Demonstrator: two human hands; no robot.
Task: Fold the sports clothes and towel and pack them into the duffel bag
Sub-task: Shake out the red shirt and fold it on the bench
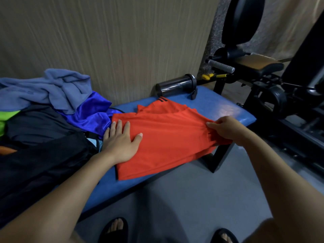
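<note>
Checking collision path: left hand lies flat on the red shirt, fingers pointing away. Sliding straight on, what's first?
Probably the shiny blue garment just past the left hand fingertips, beyond the red shirt edge; depth is unclear.

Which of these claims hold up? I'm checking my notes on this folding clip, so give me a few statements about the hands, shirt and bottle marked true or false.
1. The left hand presses flat on the red shirt. True.
2. The right hand rests open on the bench. False: it pinches the shirt's right edge.
3. The bottle stands upright. False: it lies on its side by the wall.
4. The grey towel lies crumpled, unfolded. True.
5. The red shirt is inside the bag. False: it lies on the bench.
</note>
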